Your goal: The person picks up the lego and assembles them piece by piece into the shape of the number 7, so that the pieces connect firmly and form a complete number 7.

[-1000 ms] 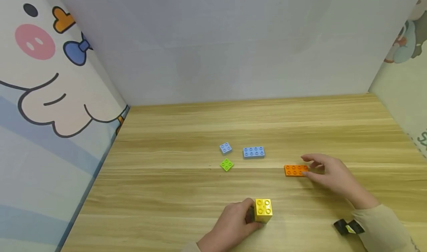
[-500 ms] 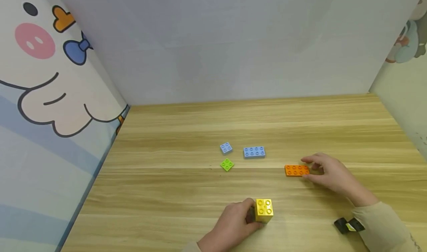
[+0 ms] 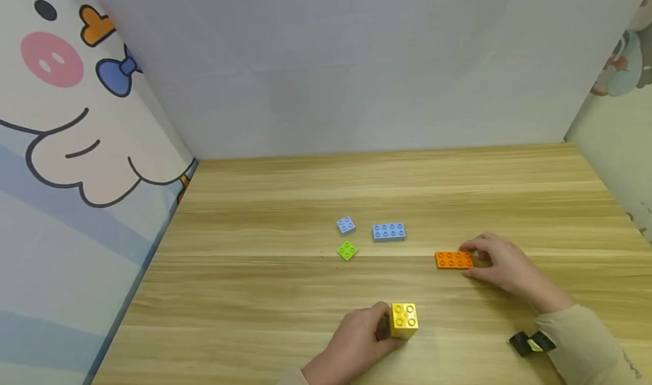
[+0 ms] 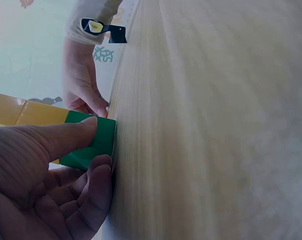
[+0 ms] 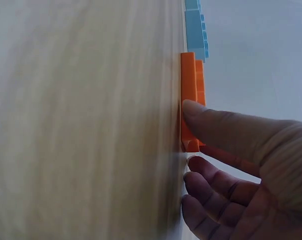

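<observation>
A yellow stack (image 3: 403, 320) stands upright near the front of the table, gripped by the left hand (image 3: 355, 343) from its left side. In the left wrist view, the thumb and fingers hold the green block (image 4: 91, 142) at its base, below yellow blocks (image 4: 40, 114). At the right, the flat orange brick (image 3: 454, 260) lies on the table, its right end between the thumb and index finger of the right hand (image 3: 504, 265). The right wrist view shows the thumb against the side of the orange brick (image 5: 189, 95), other fingers curled below.
Left of the orange brick lie a long blue brick (image 3: 389, 232), a small blue brick (image 3: 346, 225) and a lime-green square piece (image 3: 347, 251). A grey wall rises behind the table (image 3: 285, 192), with printed panels on both sides. A black band is at the right sleeve (image 3: 586, 339).
The right hand's fingertips have shifted slightly at the right end of the orange brick, uncovering more of its studs. The left hand keeps its grip on the yellow stack.
</observation>
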### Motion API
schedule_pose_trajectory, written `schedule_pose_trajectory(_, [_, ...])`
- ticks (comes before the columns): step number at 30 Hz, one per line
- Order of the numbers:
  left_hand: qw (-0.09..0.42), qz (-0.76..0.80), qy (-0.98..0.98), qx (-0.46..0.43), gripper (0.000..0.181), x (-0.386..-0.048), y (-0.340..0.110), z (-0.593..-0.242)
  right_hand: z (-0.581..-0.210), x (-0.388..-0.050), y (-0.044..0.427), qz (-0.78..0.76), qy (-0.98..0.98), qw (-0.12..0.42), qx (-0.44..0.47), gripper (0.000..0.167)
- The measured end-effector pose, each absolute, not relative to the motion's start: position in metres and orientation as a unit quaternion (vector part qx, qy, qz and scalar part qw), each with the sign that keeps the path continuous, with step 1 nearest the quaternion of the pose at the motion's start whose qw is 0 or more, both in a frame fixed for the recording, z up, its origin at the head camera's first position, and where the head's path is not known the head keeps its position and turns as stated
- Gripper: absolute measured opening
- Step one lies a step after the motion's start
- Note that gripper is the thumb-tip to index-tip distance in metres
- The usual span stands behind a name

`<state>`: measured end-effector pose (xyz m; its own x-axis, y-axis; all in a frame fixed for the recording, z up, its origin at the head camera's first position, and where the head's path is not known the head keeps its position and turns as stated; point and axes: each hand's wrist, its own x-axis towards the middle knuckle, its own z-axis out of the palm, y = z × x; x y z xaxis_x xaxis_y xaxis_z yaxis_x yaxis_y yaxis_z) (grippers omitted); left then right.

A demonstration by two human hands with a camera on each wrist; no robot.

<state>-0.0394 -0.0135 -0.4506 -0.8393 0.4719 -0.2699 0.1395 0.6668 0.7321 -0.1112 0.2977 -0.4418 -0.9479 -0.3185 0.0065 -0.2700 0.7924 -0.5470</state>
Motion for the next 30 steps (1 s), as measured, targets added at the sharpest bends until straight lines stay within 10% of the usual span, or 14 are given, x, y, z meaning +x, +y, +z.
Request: schedule_pose_trajectory(30, [0.213, 0.365, 0.887, 0.186, 0.034, -0.041, -0.0141, -0.4532, -0.4505, -0.1145, 0.2972, -0.278, 0.948, 0.016, -0.155, 0.03])
